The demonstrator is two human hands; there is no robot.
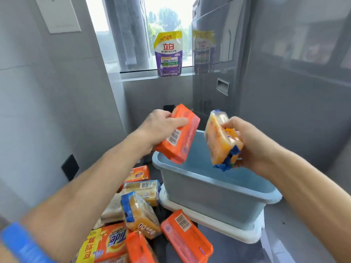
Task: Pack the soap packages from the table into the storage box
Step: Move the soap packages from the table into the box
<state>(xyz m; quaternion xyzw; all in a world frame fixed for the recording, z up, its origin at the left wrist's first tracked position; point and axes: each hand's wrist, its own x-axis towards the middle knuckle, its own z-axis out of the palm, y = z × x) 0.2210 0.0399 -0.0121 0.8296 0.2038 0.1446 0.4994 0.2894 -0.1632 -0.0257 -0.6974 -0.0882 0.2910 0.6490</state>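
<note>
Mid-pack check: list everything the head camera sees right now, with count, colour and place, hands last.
storage box: 1, blue-grey, right of the pile, standing on the white lid.
white lid: 1, under the box.
orange soap package: 1, held over the box.
yellow soap package: 1, blue-ended, held over the box.
soap packages on table: at least seven, orange and yellow, piled left of the box.
detergent pouch: 1, purple and yellow, upright on the windowsill.
left hand: grips the orange package.
right hand: grips the yellow package.
</note>
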